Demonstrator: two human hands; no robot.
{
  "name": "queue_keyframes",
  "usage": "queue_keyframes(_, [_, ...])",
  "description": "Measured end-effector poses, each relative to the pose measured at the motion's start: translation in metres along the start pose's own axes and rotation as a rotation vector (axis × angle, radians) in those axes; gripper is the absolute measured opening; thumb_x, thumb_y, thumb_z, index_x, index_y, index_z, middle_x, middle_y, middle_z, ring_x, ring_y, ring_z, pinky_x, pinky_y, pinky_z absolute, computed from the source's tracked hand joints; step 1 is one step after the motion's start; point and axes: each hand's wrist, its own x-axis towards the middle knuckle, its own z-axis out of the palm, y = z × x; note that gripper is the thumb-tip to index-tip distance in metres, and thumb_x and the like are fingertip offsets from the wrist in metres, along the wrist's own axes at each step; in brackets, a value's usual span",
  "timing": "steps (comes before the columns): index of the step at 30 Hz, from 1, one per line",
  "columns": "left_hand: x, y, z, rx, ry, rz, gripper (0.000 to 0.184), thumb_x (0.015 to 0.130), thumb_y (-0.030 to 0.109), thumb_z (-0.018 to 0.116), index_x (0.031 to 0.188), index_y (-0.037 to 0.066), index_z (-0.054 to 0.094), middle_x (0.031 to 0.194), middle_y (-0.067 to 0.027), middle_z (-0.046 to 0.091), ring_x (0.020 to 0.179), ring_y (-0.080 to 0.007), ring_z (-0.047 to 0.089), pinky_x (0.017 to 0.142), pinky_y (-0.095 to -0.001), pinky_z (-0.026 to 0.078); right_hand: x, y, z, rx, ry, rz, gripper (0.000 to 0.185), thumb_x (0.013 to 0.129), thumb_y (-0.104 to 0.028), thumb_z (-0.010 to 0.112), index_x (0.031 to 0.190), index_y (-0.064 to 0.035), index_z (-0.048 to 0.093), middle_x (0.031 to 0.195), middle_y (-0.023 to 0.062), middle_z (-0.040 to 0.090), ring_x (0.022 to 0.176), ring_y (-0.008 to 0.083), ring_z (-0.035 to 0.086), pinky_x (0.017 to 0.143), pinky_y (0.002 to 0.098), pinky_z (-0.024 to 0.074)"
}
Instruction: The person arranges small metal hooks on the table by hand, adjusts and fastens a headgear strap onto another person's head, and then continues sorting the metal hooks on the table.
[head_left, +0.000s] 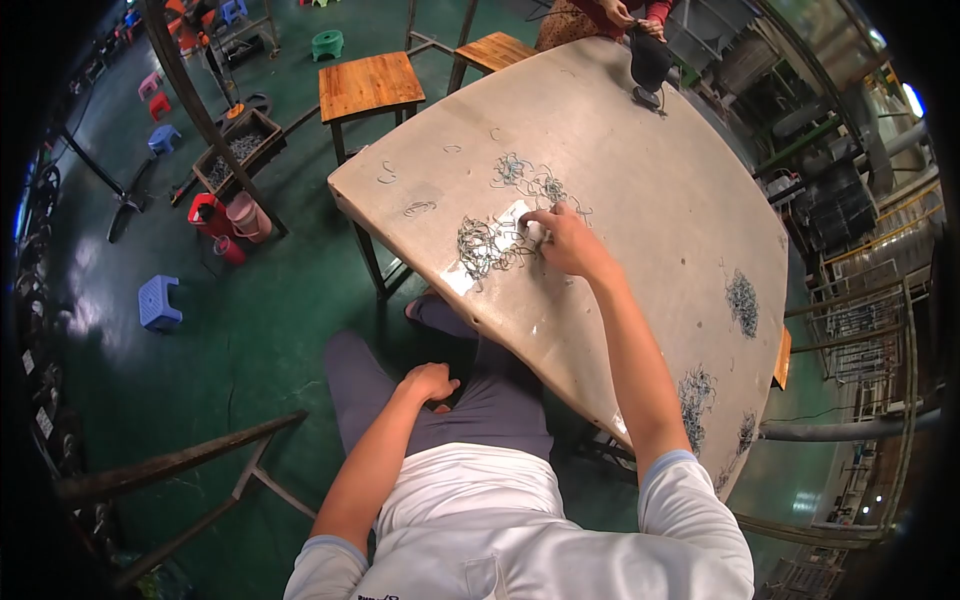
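My right hand reaches over the table with its index finger stretched out. The fingertip touches the edge of a pile of thin bent wire hooks, which lies partly over a white strip of paper. No piece shows clearly in that hand, though its palm side is hidden. Just beyond the fingers is a smaller heap of wire hooks. My left hand rests in my lap, thumb apart from the loosely bent fingers, and nothing is visible in it.
The pale table carries more wire heaps at the right. Across it, another person's hands hold a dark object. Wooden stools, a blue plastic stool and a metal-framed bin stand on the green floor.
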Motion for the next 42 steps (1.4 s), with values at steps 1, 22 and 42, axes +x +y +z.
queue_keyframes(1, [0.000,0.001,-0.001,0.000,-0.003,-0.002,0.054,0.100,0.042,0.056,0.128,-0.004,0.062,0.129,-0.0233,0.065,0.123,-0.0375,0.061,0.103,-0.0443,0.049,-0.001,-0.004,-0.006,0.082,-0.034,0.018,0.046,0.081,-0.001,0.056,0.125,-0.0098,0.067,0.115,0.0184,0.060,0.111,0.0391,0.059,0.096,0.0454,0.0507])
queue_keyframes(22, [-0.003,0.002,-0.004,-0.023,0.015,-0.018,0.053,0.100,0.041,0.056,0.131,-0.002,0.060,0.130,-0.0226,0.064,0.124,-0.0368,0.060,0.104,-0.0444,0.049,0.013,-0.001,-0.001,-0.296,0.098,0.272,0.043,0.084,-0.004,0.055,0.124,-0.0126,0.070,0.123,0.0194,0.059,0.117,0.0377,0.055,0.098,0.0509,0.0471])
queue_keyframes(42, [0.005,-0.002,0.002,-0.006,0.027,0.017,0.058,0.098,0.044,0.057,0.132,-0.002,0.059,0.127,-0.0247,0.065,0.122,-0.0377,0.061,0.103,-0.0440,0.048,0.041,0.032,-0.012,-0.319,-0.049,0.231,0.036,0.079,-0.006,0.059,0.110,-0.0121,0.076,0.122,0.0163,0.063,0.116,0.0382,0.058,0.100,0.0486,0.0473])
